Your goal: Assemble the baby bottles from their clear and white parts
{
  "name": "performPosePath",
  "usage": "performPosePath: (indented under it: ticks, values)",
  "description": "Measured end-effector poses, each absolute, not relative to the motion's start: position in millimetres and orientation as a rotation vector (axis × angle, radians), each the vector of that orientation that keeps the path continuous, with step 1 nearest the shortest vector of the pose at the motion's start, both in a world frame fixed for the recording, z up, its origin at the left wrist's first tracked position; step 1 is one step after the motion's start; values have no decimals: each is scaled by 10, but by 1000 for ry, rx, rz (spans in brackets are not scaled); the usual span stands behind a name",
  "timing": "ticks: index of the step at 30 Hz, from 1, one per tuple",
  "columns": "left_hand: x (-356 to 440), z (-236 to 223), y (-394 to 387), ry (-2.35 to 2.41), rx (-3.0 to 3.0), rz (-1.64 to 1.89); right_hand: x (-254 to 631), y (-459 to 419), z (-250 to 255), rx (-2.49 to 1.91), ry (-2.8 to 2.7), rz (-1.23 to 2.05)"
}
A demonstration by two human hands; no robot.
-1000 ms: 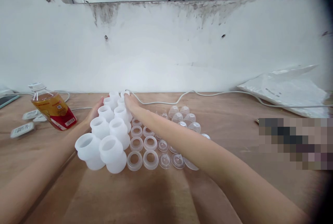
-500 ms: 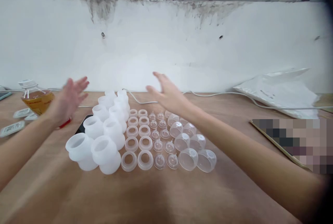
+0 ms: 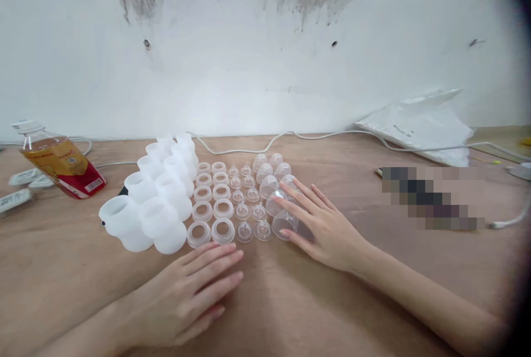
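Note:
My left hand [image 3: 188, 293] is open in front of the rows, fingers stretched out just below the nearest collar rings [image 3: 223, 231]. With fingers spread, my right hand [image 3: 323, 224] lies over the near clear dome caps [image 3: 284, 225] and hides some of them. Whether it presses on them I cannot tell. Left of the rings, white translucent baby bottles [image 3: 160, 218] stand upright in two rows, their mouths uncovered. Clear bottle nipples [image 3: 244, 232] sit in two columns between the rings and the caps.
A drink bottle [image 3: 68, 163] with amber liquid stands at the left beside small white packets [image 3: 16, 200]. A white cable [image 3: 282, 136] runs along the wall. At the right are a plastic bag [image 3: 418, 127] and a partly pixelated flat object [image 3: 431, 199].
Both hands have come down from above the far side toward me. The left is now before the rings, the right over the caps. The view has shifted slightly.

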State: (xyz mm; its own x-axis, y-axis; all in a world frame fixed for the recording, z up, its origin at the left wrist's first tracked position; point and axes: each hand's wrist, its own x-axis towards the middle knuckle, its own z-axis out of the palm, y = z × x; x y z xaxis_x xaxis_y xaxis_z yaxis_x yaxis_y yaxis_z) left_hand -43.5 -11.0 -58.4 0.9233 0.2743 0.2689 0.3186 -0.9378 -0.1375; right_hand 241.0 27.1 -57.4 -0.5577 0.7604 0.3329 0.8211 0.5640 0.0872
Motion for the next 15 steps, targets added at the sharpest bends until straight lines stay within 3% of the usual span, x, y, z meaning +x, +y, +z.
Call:
performPosePath:
  ticks: [8, 15]
  values:
    - [-562, -576, -100, -523, -3080, -330, 2296, 137, -543, -1119, -2387, -469]
    - [-676, -576, -207, -734, -3223, -128, 1938, -243, -480, -688, -2995, 245]
